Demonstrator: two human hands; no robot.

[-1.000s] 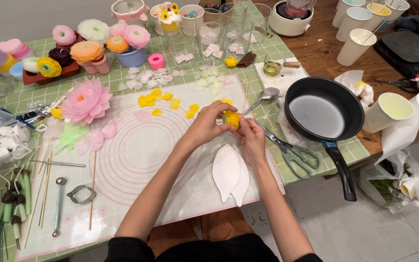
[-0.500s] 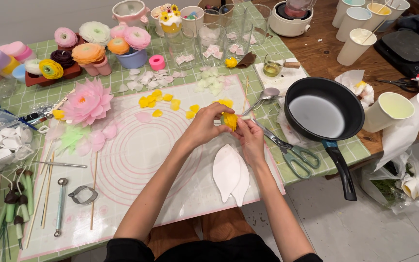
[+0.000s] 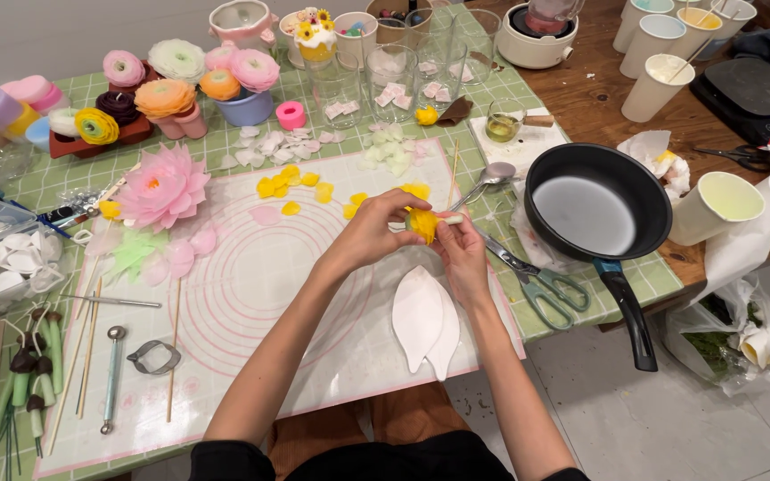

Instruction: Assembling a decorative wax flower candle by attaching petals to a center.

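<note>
Both hands meet over the white silicone mat near its right side. My left hand and my right hand pinch a small yellow flower piece between their fingertips. Loose yellow petals lie on the mat just beyond the hands. Two white leaf-shaped pieces lie on the mat right below my right wrist.
A black frying pan with white contents sits to the right, scissors beside it. A large pink flower lies at left; finished flowers in pots stand at the back. Sticks and a ball tool lie left; cups far right.
The hands stay in the same place, working the yellow piece with small finger movements. Nothing else has moved.
</note>
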